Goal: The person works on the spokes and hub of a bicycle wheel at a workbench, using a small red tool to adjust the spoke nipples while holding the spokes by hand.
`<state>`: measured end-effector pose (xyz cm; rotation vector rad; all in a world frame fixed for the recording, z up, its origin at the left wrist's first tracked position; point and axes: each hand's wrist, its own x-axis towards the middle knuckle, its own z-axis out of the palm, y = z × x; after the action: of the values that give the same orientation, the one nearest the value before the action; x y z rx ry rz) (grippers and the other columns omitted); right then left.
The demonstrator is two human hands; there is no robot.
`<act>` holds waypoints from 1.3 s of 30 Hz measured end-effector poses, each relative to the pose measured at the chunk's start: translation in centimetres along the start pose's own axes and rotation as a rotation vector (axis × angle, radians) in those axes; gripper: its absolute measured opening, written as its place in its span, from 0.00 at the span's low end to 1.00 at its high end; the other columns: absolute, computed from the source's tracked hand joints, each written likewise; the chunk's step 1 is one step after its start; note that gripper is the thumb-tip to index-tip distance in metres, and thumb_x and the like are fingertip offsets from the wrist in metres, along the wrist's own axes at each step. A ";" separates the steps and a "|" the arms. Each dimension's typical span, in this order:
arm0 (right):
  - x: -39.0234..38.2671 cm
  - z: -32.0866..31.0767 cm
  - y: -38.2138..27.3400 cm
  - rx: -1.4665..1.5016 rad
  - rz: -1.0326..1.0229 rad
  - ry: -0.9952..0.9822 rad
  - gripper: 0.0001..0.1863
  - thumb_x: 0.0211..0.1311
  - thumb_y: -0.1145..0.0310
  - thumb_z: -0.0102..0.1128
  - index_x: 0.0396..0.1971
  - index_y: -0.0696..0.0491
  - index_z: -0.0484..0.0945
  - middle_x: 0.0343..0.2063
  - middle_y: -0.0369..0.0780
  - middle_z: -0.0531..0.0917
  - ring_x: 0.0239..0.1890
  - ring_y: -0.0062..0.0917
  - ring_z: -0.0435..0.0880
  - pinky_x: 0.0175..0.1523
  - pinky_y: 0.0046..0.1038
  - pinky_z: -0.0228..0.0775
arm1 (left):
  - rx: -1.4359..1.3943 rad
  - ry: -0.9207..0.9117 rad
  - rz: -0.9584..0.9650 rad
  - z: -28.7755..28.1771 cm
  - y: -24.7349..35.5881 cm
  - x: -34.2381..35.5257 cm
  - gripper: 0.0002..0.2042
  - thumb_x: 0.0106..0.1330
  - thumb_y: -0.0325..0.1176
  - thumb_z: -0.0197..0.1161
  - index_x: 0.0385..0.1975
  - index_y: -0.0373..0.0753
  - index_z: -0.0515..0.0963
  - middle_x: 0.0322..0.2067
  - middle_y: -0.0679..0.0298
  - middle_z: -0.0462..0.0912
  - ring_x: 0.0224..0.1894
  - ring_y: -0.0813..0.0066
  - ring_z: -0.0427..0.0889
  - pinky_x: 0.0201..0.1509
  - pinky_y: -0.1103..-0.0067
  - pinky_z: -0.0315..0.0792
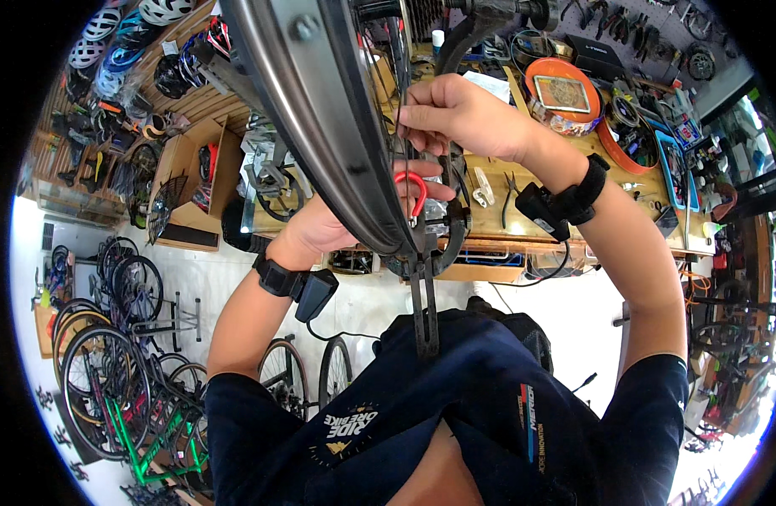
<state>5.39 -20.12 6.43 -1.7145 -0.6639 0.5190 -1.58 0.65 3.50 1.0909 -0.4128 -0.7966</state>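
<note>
Between a person's hands, a black-rimmed wheel [320,110] stands upright at the near side of a wooden workbench [487,221]. The right hand [459,110] pinches a thin spoke; the left hand [320,226] reaches round the rim, fingers apart at a red curved tool [421,192], though I cannot tell whether gripping it. Pliers [507,201] lie to the right.

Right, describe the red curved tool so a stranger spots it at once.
Find the big dark wheel rim slanting down the upper middle. Right of its lower part, at the fingers of the left hand, is the red curved tool. Its bright, hooked bend stands out against dark rim and bare fingers.
</note>
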 end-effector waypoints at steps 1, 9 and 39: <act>0.1 -0.1 -0.1 -0.007 -0.007 -0.001 0.15 0.70 0.61 0.52 0.29 0.57 0.76 0.20 0.33 0.78 0.20 0.13 0.72 0.28 0.17 0.65 | -0.009 -0.007 -0.011 -0.4 0.0 0.2 0.32 0.61 0.44 0.67 0.61 0.33 0.65 0.51 0.52 0.78 0.47 0.80 0.77 0.39 0.90 0.72; -0.2 0.0 0.1 -0.026 -0.023 -0.009 0.16 0.71 0.59 0.50 0.27 0.55 0.74 0.20 0.31 0.76 0.20 0.12 0.71 0.28 0.17 0.65 | 0.002 -0.090 0.095 -1.7 -1.5 0.6 0.18 0.67 0.38 0.60 0.52 0.37 0.71 0.43 0.58 0.79 0.43 0.79 0.77 0.48 0.87 0.70; 1.0 0.5 3.4 -0.253 -0.053 0.118 0.16 0.68 0.63 0.53 0.24 0.58 0.74 0.17 0.34 0.76 0.19 0.16 0.73 0.27 0.22 0.67 | 1.491 0.552 0.196 -0.7 -3.5 3.4 0.21 0.62 0.45 0.63 0.16 0.30 0.77 0.11 0.50 0.71 0.14 0.53 0.67 0.21 0.67 0.64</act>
<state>6.35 -19.74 2.98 -1.9422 -0.7105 0.3033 -0.15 -2.21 -0.19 2.5052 -0.6251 0.1689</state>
